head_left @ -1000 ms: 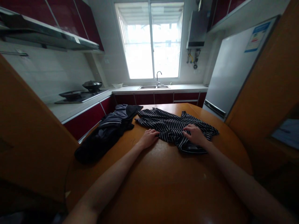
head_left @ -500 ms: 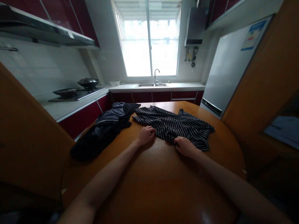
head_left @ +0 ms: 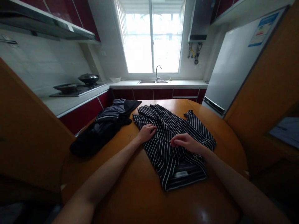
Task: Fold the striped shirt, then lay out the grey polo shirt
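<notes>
A black shirt with white stripes (head_left: pixel 171 141) lies spread on the round wooden table (head_left: pixel 140 189), its collar end with a label toward me. My left hand (head_left: pixel 146 132) rests on the shirt's left edge, fingers curled onto the cloth. My right hand (head_left: pixel 184 142) hovers over the middle of the shirt with fingers bent and drawn together; nothing shows in them. A dark bundle of clothing (head_left: pixel 105 126) lies on the table's left side, a short way from my left hand.
A counter with a stove and pans (head_left: pixel 77 87) runs along the left wall. The sink (head_left: pixel 150 82) sits under the window. A white fridge (head_left: pixel 231 68) stands at the right. Wooden chair backs (head_left: pixel 25 133) flank the table on both sides.
The striped shirt has been pulled toward me and stretched out lengthwise. My right hand, which gripped its near edge, has lifted off and moved over its middle. My left hand stayed on the left edge.
</notes>
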`<state>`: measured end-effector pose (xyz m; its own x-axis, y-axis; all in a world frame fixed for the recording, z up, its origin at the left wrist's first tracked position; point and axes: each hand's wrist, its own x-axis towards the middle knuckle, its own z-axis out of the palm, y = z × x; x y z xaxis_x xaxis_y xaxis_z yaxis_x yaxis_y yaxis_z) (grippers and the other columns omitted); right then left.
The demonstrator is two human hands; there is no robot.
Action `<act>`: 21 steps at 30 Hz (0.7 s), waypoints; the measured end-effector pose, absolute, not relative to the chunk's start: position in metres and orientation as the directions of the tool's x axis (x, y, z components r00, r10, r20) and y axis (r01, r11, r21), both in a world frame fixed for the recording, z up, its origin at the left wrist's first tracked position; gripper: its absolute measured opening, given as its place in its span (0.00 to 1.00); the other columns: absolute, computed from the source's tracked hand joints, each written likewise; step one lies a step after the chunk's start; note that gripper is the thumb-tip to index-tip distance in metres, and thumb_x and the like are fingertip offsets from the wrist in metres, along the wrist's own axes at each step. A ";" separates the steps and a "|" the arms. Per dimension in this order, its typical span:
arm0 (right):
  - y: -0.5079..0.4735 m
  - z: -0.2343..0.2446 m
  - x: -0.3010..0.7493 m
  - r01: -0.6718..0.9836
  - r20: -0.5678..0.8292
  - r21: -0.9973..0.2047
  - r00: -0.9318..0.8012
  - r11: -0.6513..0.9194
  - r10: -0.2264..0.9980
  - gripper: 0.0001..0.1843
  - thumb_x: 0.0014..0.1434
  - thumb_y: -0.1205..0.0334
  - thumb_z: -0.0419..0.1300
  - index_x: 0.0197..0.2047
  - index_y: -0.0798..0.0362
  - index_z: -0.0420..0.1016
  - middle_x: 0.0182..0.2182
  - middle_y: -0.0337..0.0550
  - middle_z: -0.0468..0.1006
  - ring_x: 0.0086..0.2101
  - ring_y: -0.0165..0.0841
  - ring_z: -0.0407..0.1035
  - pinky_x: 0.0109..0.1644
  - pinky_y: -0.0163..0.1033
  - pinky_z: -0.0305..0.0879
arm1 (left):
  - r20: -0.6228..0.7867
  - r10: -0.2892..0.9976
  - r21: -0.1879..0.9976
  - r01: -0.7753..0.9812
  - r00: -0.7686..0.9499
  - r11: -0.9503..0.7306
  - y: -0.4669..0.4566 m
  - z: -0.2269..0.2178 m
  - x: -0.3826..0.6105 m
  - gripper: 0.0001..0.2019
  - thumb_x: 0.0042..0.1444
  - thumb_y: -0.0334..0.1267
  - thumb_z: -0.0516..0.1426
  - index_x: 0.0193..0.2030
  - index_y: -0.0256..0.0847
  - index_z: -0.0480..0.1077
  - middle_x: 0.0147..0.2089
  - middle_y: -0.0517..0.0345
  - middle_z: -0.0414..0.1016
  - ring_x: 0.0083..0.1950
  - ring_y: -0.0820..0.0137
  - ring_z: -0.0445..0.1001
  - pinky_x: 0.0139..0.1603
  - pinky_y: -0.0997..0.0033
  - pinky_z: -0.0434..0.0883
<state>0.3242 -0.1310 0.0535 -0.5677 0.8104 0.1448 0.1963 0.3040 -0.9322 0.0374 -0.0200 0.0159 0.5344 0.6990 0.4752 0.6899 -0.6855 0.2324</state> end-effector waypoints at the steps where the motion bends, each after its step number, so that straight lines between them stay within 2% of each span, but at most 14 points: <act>1: -0.121 0.048 0.333 0.284 0.194 -0.894 -0.452 0.346 0.871 0.14 0.65 0.56 0.58 0.45 0.55 0.81 0.40 0.46 0.83 0.41 0.36 0.76 0.48 0.41 0.71 | 0.451 0.698 0.219 0.689 0.556 -0.691 -0.019 0.015 0.038 0.10 0.67 0.37 0.54 0.44 0.42 0.77 0.45 0.53 0.78 0.48 0.64 0.75 0.53 0.64 0.68; 3: -0.103 0.035 0.351 0.487 0.292 -0.789 -0.239 0.375 0.926 0.12 0.64 0.63 0.57 0.44 0.55 0.81 0.41 0.47 0.83 0.43 0.36 0.76 0.51 0.42 0.69 | 0.421 0.699 0.187 0.699 0.578 -0.690 -0.018 0.015 0.039 0.11 0.68 0.39 0.53 0.42 0.42 0.77 0.44 0.53 0.78 0.47 0.64 0.75 0.52 0.65 0.68; 5: -0.089 0.023 0.366 0.647 0.352 -0.682 -0.117 0.340 0.929 0.13 0.61 0.69 0.56 0.44 0.55 0.81 0.44 0.49 0.82 0.46 0.37 0.75 0.55 0.42 0.67 | 0.402 0.714 0.165 0.722 0.573 -0.672 -0.018 0.016 0.039 0.13 0.69 0.39 0.52 0.38 0.42 0.76 0.41 0.53 0.78 0.45 0.64 0.75 0.50 0.66 0.67; 8: -0.077 0.011 0.381 0.809 0.318 -0.526 -0.100 0.264 0.943 0.13 0.60 0.70 0.59 0.46 0.57 0.81 0.47 0.52 0.80 0.49 0.38 0.73 0.59 0.41 0.64 | 0.363 0.751 0.152 0.760 0.552 -0.632 -0.018 0.019 0.038 0.15 0.69 0.40 0.51 0.33 0.41 0.74 0.37 0.54 0.77 0.41 0.66 0.75 0.46 0.69 0.67; 11: -0.074 0.006 0.387 0.908 0.252 -0.374 -0.097 0.189 0.963 0.12 0.59 0.69 0.61 0.45 0.56 0.82 0.47 0.52 0.79 0.49 0.39 0.72 0.59 0.41 0.63 | 0.277 0.803 0.136 0.806 0.528 -0.577 -0.020 0.025 0.034 0.14 0.67 0.43 0.52 0.34 0.43 0.74 0.36 0.55 0.78 0.38 0.66 0.76 0.41 0.71 0.66; 13: -0.073 0.005 0.388 0.926 0.219 -0.342 -0.086 0.159 0.972 0.12 0.58 0.70 0.60 0.44 0.55 0.81 0.45 0.51 0.79 0.47 0.37 0.73 0.56 0.39 0.64 | 0.194 0.834 0.103 0.834 0.517 -0.542 -0.021 0.031 0.031 0.14 0.66 0.46 0.52 0.34 0.44 0.75 0.35 0.56 0.79 0.37 0.66 0.76 0.39 0.71 0.66; 15: -0.074 0.006 0.389 0.924 0.176 -0.358 -0.079 0.138 0.981 0.13 0.57 0.72 0.59 0.43 0.55 0.81 0.42 0.48 0.80 0.43 0.35 0.74 0.51 0.36 0.65 | 0.130 0.850 0.072 0.850 0.511 -0.522 -0.022 0.038 0.028 0.16 0.66 0.47 0.52 0.32 0.44 0.75 0.34 0.55 0.80 0.36 0.66 0.77 0.38 0.71 0.66; 21: -0.077 0.011 0.389 0.919 0.120 -0.383 -0.053 0.095 0.991 0.14 0.57 0.74 0.57 0.43 0.53 0.80 0.42 0.45 0.82 0.43 0.34 0.75 0.46 0.35 0.64 | 0.066 0.880 0.042 0.880 0.471 -0.474 -0.022 0.045 0.025 0.15 0.62 0.46 0.57 0.26 0.44 0.76 0.32 0.53 0.80 0.34 0.64 0.78 0.35 0.70 0.68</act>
